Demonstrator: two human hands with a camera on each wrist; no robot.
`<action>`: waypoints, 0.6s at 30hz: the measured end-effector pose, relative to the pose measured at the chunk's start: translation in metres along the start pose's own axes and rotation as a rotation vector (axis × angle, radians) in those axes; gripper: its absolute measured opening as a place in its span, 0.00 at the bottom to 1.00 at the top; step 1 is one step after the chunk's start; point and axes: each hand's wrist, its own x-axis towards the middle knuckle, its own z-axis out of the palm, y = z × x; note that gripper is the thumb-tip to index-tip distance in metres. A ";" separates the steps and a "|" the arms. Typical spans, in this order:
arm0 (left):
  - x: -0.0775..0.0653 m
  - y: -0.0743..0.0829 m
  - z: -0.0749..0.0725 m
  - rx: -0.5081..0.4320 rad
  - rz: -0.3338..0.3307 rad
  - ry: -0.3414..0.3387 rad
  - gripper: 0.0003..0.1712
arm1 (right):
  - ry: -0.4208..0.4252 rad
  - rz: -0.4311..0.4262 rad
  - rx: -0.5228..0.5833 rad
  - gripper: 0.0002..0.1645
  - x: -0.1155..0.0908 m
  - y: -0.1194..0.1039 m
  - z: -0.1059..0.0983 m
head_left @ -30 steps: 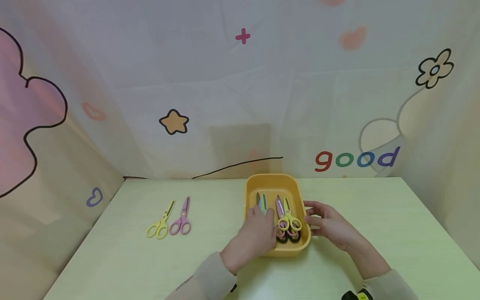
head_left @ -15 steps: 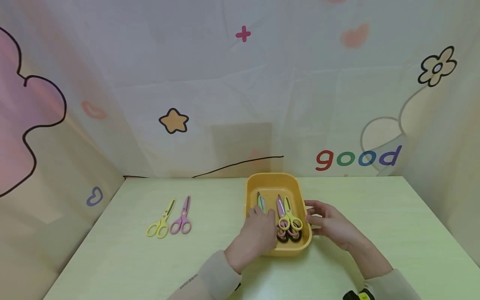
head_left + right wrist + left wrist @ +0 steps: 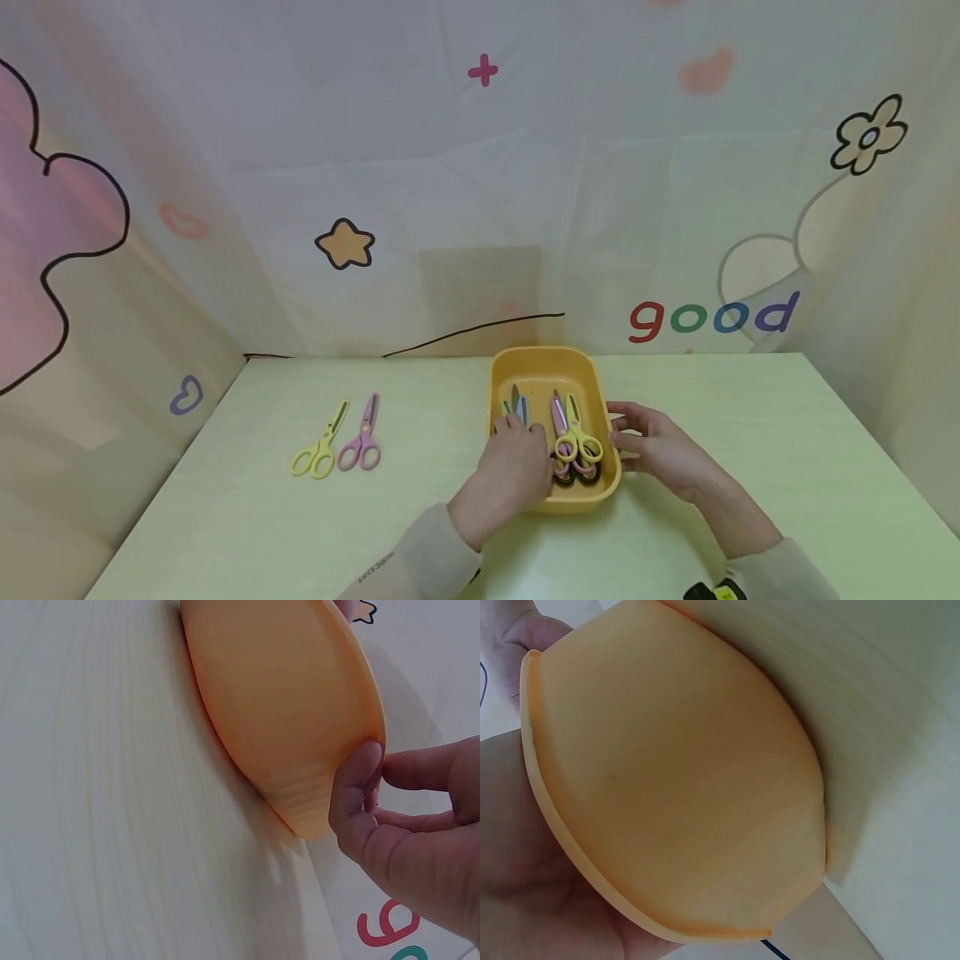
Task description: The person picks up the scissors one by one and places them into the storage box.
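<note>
In the head view, a yellow tray (image 3: 542,367) stands on the table with scissors inside. My left hand (image 3: 514,462) reaches over its near left part, fingers curled down onto scissors whose blue blade (image 3: 522,409) and other blades stick out beyond the knuckles. Their handles and my fingertips are hidden. Beside this hand, yellow scissors (image 3: 575,435) lie over purple scissors (image 3: 558,417) and black handles (image 3: 589,472). My right hand (image 3: 663,450) holds the tray's right rim, with a finger against the outer wall in the right wrist view. The left wrist view shows mostly the tray's outside.
Yellow scissors (image 3: 321,446) and pink scissors (image 3: 366,442) lie side by side on the left of the pale green table (image 3: 247,517). A printed curtain (image 3: 487,192) hangs behind the table's back edge and along both sides.
Under my left hand the scissors' blades have shifted: mostly a green blade showed before, and now a blue one, a grey one and a green tip show. My right hand stays at the rim.
</note>
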 end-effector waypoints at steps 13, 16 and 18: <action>-0.002 -0.020 0.003 -0.207 0.155 0.251 0.16 | 0.001 0.004 0.004 0.36 -0.002 -0.003 0.001; -0.003 -0.027 0.004 -0.259 0.189 0.325 0.11 | 0.000 0.005 0.007 0.36 -0.002 -0.002 0.001; -0.005 -0.031 0.003 -0.287 0.204 0.352 0.09 | 0.001 0.007 0.010 0.36 -0.002 -0.002 0.001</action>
